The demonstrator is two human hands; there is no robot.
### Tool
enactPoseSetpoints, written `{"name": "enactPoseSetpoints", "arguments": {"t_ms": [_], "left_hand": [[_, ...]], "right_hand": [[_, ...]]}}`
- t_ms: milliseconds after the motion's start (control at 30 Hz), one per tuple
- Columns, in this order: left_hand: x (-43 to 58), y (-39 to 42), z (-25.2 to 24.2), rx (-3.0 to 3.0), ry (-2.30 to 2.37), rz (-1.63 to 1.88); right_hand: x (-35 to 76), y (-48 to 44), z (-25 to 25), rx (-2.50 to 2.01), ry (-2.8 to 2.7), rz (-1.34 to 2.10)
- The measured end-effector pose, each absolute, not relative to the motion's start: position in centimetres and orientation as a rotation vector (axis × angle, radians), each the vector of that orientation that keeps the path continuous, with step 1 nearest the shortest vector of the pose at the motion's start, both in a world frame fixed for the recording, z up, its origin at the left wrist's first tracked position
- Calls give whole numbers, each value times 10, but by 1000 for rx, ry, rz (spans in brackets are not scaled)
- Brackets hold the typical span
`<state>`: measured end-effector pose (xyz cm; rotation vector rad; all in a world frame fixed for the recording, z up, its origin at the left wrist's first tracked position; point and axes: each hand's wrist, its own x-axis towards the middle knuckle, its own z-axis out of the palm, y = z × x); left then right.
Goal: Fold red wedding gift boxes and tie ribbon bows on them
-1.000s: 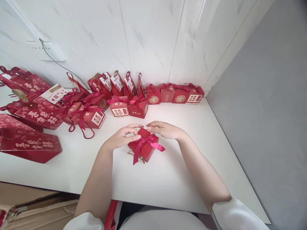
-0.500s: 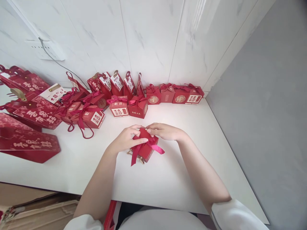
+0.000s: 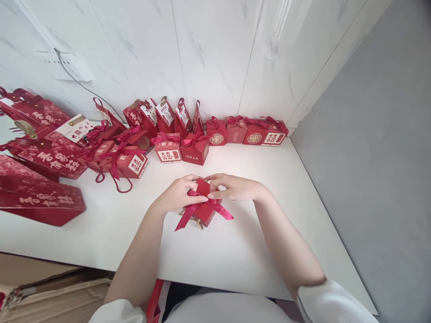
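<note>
A small red gift box sits on the white table in front of me, with a bright red ribbon across its top. The ribbon is looped in a bow, its two tails hanging out to the left and right. My left hand is closed on the ribbon from the left, thumb pointing toward the knot. From the right, my right hand pinches the ribbon near the middle, its thumb tip close to my left thumb. Beneath the box's left edge, a twisted gold cord sticks out. My fingers partly hide the bow.
Several ribboned red boxes stand in rows behind my hands, near the tiled wall. Larger red gift bags crowd the left side. A grey panel borders the table's right. Cardboard lies below the front-left edge.
My right thumb has moved down toward the left thumb and now pinches at the ribbon. The left tail has swung further left and the right tail slightly right.
</note>
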<state>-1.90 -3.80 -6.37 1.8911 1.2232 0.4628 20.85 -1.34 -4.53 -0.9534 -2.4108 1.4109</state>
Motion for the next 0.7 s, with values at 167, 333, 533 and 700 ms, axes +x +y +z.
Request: {"name": "enactPoseSetpoints", "arguments": {"t_ms": [167, 333, 533, 700], "left_hand": [[-23, -37, -62, 1939, 1203, 464], [-19, -37, -65, 1988, 1241, 478], [-18, -38, -64, 1946, 1213, 423], [-19, -39, -62, 1849, 1172, 418]], "right_hand": [[212, -15, -46, -949, -2402, 1236], [214, -18, -42, -1015, -2463, 1173], [213, -21, -38, -986, -2487, 1217], [209, -20, -41, -1054, -2511, 1236]]}}
